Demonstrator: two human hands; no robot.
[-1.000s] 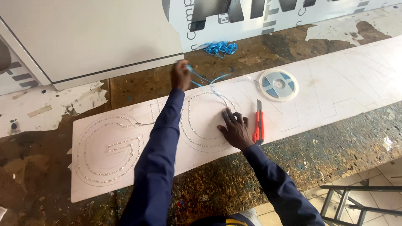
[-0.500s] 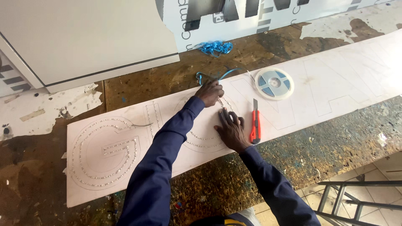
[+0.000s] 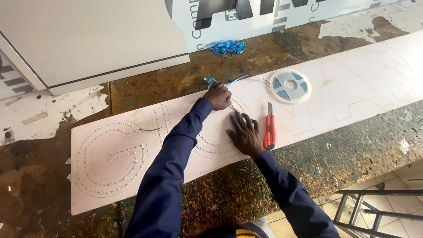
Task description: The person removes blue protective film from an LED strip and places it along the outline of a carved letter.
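Note:
A long white board with outlined letters lies across the worn workbench. Rows of small light dots follow the letter shapes at the left. My left hand pinches the light strip on the round letter, with blue backing tape trailing from it toward the reel. My right hand lies flat on the board and presses the strip down with its fingers spread. Just right of that hand lies an orange utility knife. A round reel of strip rests on the board beyond it.
A heap of peeled blue tape lies near a printed sign panel at the back. A white panel leans at the back left. A metal frame stands on the tiled floor at the lower right.
My left hand has drawn back from the far edge of the board to the round letter, close to my right hand. The right hand has stayed pressed on the board.

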